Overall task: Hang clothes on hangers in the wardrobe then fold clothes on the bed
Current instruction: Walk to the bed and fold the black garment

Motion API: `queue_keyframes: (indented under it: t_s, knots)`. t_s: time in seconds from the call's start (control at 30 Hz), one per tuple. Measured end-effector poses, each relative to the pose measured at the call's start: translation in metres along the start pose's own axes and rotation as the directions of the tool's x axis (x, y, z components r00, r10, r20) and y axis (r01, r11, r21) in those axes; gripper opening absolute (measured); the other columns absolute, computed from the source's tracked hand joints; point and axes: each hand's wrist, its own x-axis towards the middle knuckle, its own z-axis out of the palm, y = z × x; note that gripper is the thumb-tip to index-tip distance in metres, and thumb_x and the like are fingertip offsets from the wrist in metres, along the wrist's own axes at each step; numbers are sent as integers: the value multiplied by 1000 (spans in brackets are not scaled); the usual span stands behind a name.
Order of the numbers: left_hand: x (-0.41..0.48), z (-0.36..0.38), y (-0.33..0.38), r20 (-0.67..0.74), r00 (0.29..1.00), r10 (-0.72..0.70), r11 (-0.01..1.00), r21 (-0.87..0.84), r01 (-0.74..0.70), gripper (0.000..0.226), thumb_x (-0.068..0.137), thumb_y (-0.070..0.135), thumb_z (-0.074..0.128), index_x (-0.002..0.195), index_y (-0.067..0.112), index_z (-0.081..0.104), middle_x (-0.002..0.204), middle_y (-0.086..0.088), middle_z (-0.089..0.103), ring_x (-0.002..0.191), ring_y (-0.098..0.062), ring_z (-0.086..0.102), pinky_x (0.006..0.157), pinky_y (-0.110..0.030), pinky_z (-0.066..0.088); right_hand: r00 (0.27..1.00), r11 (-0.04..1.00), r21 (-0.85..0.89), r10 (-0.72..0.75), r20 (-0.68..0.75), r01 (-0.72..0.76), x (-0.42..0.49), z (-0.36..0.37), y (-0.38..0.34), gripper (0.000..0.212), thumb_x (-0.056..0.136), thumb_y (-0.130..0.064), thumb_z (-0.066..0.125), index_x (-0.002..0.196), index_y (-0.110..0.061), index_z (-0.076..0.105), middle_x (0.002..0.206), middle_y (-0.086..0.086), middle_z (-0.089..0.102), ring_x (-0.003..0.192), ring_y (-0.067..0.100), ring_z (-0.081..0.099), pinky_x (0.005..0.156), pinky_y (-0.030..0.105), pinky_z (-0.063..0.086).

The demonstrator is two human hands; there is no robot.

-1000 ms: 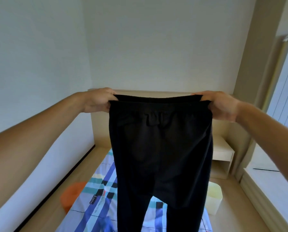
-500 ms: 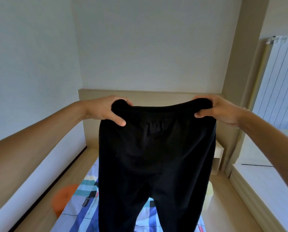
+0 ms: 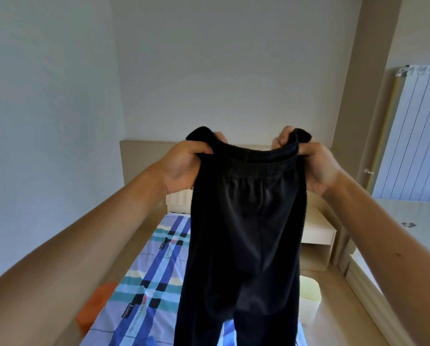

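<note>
Both hands, left hand (image 3: 184, 166) and right hand (image 3: 313, 168), grip the black pants (image 3: 244, 233) waistband, legs hanging straight down over the bed (image 3: 144, 283).

The trousers (image 3: 246, 233) are plain black, the bed sheet (image 3: 156, 270) carries a blue, teal, cream and black plaid, and the bin (image 3: 308, 300) is pale yellow.

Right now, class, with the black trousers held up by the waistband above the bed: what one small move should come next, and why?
Probably bring the left hand and right hand together, so the black trousers fold in half, leg on leg. Each hand grips one end of the waistband, the legs hang side by side above the bed, and no fold is made yet.
</note>
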Motion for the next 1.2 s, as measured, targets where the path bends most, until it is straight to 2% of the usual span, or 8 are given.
queue_keyframes:
  t_s: [0.13, 0.33, 0.53, 0.63, 0.77, 0.87, 1.07, 1.2]
  knots:
    - [17, 28, -8, 95, 995, 18, 999, 27, -20, 27, 88, -4, 35, 84, 7, 59, 84, -10, 64, 79, -19, 64, 81, -28, 52, 986, 998, -42, -48, 157, 55, 15, 23, 5, 35, 72, 12, 33, 82, -10, 59, 78, 11, 58, 70, 22, 57, 68, 27, 50]
    - [31, 37, -7, -149, 944, 295, 864, 462, -197, 20, 77, 5, 65, 90, 20, 69, 81, 5, 67, 84, -11, 63, 81, -28, 48, 965, 946, -212, -218, 143, 245, 17, 21, 4, 32, 75, 13, 46, 83, -12, 64, 104, 10, 57, 97, 24, 55, 86, 34, 44]
    - [30, 35, -13, 49, 999, 21, 942, 333, -36, 44, 99, 21, 52, 142, 8, 52, 138, -39, 46, 127, -52, 47, 115, -58, 36, 993, 874, -474, -87, 74, 112, 7, 12, -6, 39, 78, -4, 65, 111, -14, 49, 105, -5, 60, 93, 24, 52, 81, 32, 45]
    - [30, 37, -16, 63, 998, -25, 934, 356, 0, 41, 101, 11, 47, 139, -6, 50, 115, -34, 54, 108, -38, 53, 102, -44, 45, 998, 758, -650, 65, 1, -49, 3, 1, -8, 54, 69, -31, 76, 115, -17, 51, 109, -3, 56, 98, 14, 55, 85, 27, 44]
    - [33, 45, -24, 56, 997, -44, 903, 430, 15, 11, 94, -5, 51, 98, -8, 60, 76, -1, 57, 70, -8, 57, 64, -17, 46, 971, 608, -762, 209, -117, -222, -10, -11, -9, 30, 85, -18, 73, 109, -16, 55, 104, -6, 62, 86, 5, 60, 69, 16, 47]
    - [37, 46, -34, -25, 1000, -6, 878, 478, 17, 13, 92, -3, 56, 95, 4, 67, 80, 0, 65, 80, -12, 64, 72, -20, 49, 958, 661, -694, 232, -171, -284, -26, -15, -10, 6, 101, -14, 53, 100, -13, 60, 87, -1, 63, 76, 9, 57, 64, 19, 45]
    - [43, 49, -51, -234, 967, 99, 859, 510, 36, 14, 86, 7, 71, 99, 10, 70, 90, -1, 73, 88, -15, 72, 82, -24, 54, 939, 742, -586, 325, -110, -325, -53, -21, -10, 69, 86, -74, 47, 122, -18, 62, 116, 4, 68, 113, 19, 64, 98, 40, 48]
    - [45, 48, -56, -266, 942, 202, 771, 636, 14, 17, 84, 10, 75, 99, 7, 68, 88, -1, 71, 83, -10, 70, 75, -21, 54, 970, 475, -850, 185, -157, -228, -55, -12, -7, 51, 75, -35, 83, 119, -26, 59, 105, -3, 70, 96, 15, 70, 90, 43, 58]
